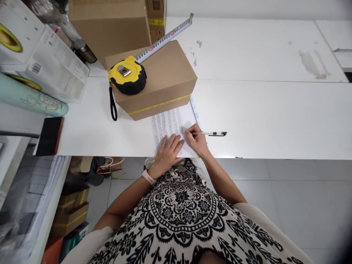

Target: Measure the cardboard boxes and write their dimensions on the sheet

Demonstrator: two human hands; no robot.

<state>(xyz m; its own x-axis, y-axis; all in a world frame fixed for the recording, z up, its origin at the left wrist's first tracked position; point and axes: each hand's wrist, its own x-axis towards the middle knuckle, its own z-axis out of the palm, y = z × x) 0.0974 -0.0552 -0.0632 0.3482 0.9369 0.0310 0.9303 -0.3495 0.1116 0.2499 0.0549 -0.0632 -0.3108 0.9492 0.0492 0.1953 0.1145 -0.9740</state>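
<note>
My left hand (168, 149) lies flat with fingers spread on a printed sheet of paper (169, 123) at the near edge of the white table (261, 117). My right hand (195, 140) pinches a white pen (211, 134) with a black cap, its tip on the sheet. Just beyond the sheet stands a small cardboard box (162, 79) with yellow tape. A yellow and black tape measure (127, 75) rests on the box, its blade (165, 38) stretched out toward the far side.
A larger cardboard box (110, 25) stands behind the small one. White packages (52, 62) and a pale green bottle (30, 97) lie at the left, with a dark phone (50, 135) near the edge. Boxes (71, 212) sit on the floor below left.
</note>
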